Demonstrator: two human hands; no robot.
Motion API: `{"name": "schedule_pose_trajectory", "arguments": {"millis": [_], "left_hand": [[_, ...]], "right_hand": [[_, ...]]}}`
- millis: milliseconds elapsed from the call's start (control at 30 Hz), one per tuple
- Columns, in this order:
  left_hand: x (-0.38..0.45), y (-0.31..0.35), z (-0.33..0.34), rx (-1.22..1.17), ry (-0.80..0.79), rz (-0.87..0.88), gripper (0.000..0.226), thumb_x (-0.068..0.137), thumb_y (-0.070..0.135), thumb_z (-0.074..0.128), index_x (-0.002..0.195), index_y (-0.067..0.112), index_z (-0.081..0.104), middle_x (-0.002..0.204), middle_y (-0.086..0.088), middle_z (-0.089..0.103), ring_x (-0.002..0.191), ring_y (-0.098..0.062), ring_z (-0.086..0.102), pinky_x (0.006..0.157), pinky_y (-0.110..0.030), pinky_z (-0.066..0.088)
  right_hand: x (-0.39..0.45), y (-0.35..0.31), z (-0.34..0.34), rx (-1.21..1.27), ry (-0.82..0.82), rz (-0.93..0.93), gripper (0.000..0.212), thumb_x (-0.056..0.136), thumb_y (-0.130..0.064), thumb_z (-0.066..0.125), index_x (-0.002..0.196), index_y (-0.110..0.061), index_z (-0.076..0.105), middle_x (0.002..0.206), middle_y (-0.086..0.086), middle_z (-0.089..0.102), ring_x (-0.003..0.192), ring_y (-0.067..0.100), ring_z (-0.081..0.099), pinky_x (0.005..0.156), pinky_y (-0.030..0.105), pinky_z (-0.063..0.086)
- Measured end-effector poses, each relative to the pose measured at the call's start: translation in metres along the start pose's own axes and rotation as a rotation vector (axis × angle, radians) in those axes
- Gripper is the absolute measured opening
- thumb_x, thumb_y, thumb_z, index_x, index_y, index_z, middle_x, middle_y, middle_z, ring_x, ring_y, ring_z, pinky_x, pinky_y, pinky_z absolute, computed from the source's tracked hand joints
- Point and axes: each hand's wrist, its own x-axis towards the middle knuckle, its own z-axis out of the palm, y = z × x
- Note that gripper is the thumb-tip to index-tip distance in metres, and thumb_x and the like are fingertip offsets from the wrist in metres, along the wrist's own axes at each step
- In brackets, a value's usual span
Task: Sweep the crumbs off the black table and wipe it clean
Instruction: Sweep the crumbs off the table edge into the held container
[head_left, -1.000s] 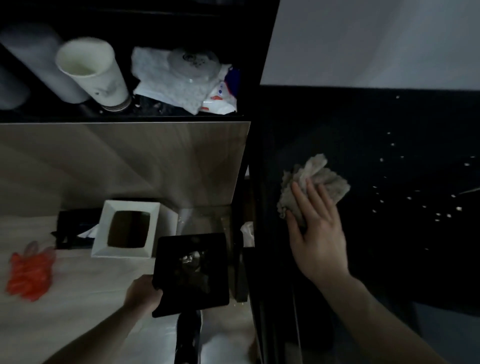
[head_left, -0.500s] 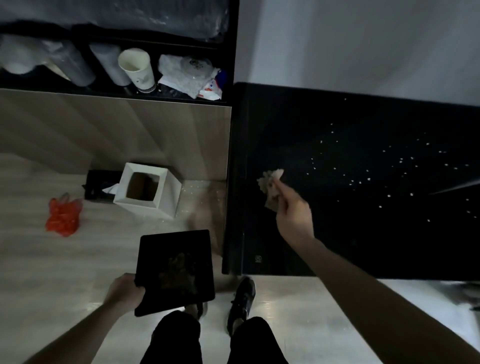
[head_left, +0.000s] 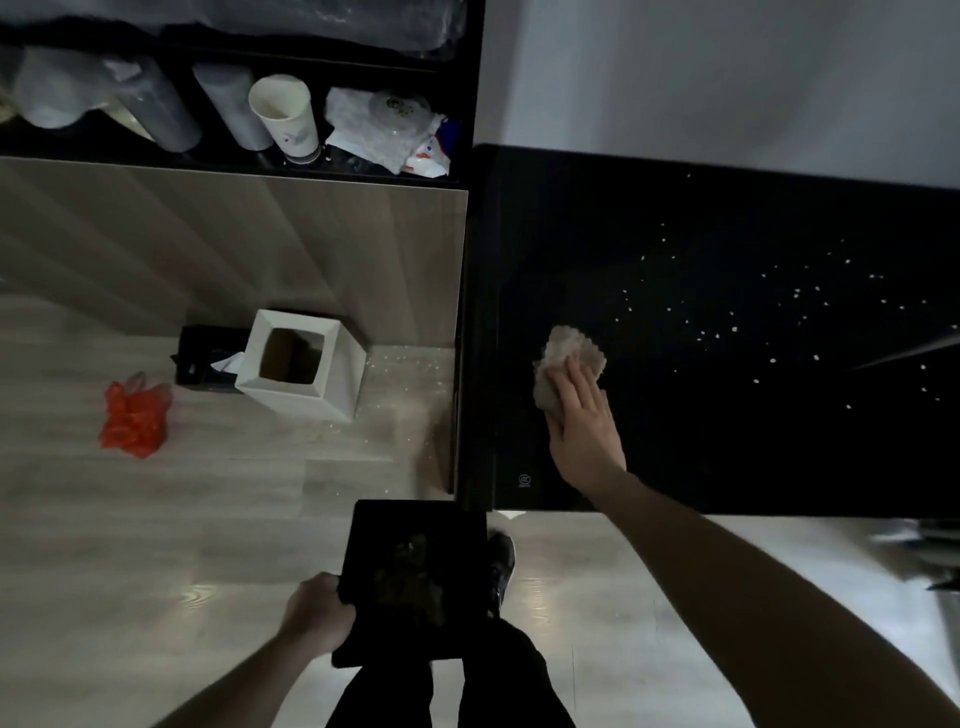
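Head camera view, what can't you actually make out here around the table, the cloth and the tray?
- Black table: its right end is cut off by the frame edge, so crumbs there go unseen.
- Cloth: its near part lies under the right hand.
- Black tray: too dark to tell what it holds; the left hand grips its edge.
- White bin: inside is in shadow.

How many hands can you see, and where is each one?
2. The left hand grips a black tray above the floor; the right hand presses a cloth on the black table.
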Motion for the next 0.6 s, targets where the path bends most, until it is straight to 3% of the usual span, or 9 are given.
{"name": "schedule_pose_trajectory", "arguments": {"millis": [200, 300, 400, 500, 600], "left_hand": [[-0.001, 0.015, 0.012, 0.025, -0.069, 0.056, 0.032, 0.086, 0.018, 0.058, 0.057, 0.013, 0.047, 0.080, -0.023, 0.072, 0.097, -0.041, 0.074, 0.062, -0.037, 0.044], [-0.012, 0.029, 0.017, 0.017, -0.087, 0.044, 0.029, 0.084, 0.017, 0.057, 0.058, 0.013, 0.047, 0.065, -0.009, 0.058, 0.097, -0.039, 0.075, 0.063, -0.033, 0.040], [-0.022, 0.042, 0.026, 0.011, -0.073, 0.030, 0.031, 0.085, 0.013, 0.057, 0.056, 0.014, 0.047, 0.062, -0.004, 0.052, 0.097, -0.038, 0.075, 0.064, -0.030, 0.039], [-0.029, 0.051, 0.038, -0.024, -0.051, 0.010, 0.030, 0.082, 0.011, 0.057, 0.054, 0.013, 0.046, 0.059, -0.002, 0.053, 0.092, -0.036, 0.076, 0.062, -0.029, 0.040], [-0.039, 0.063, 0.054, -0.075, -0.039, -0.025, 0.026, 0.081, 0.012, 0.056, 0.057, 0.013, 0.048, 0.063, -0.002, 0.057, 0.092, -0.035, 0.076, 0.063, -0.027, 0.041]], "right_hand": [[-0.095, -0.005, 0.021, 0.079, -0.061, -0.108, 0.068, 0.093, 0.003, 0.056, 0.153, -0.028, 0.047, 0.170, -0.009, 0.031, 0.159, 0.015, 0.024, 0.127, 0.047, 0.030], [-0.100, 0.000, 0.004, 0.109, -0.100, -0.110, 0.069, 0.090, 0.006, 0.056, 0.145, -0.035, 0.053, 0.163, -0.011, 0.042, 0.151, 0.015, 0.041, 0.119, 0.041, 0.044], [-0.079, 0.003, -0.033, 0.225, 0.025, -0.021, 0.074, 0.090, 0.010, 0.050, 0.143, -0.041, 0.052, 0.155, -0.010, 0.053, 0.136, 0.014, 0.057, 0.104, 0.029, 0.054], [-0.045, 0.026, -0.062, 0.250, 0.173, -0.018, 0.072, 0.093, 0.013, 0.047, 0.154, -0.026, 0.048, 0.160, -0.004, 0.048, 0.144, 0.017, 0.049, 0.110, 0.029, 0.047], [-0.008, 0.063, -0.071, 0.143, 0.047, 0.028, 0.077, 0.099, 0.004, 0.049, 0.164, -0.031, 0.028, 0.172, -0.005, 0.026, 0.159, 0.024, 0.023, 0.126, 0.044, 0.032]]}}
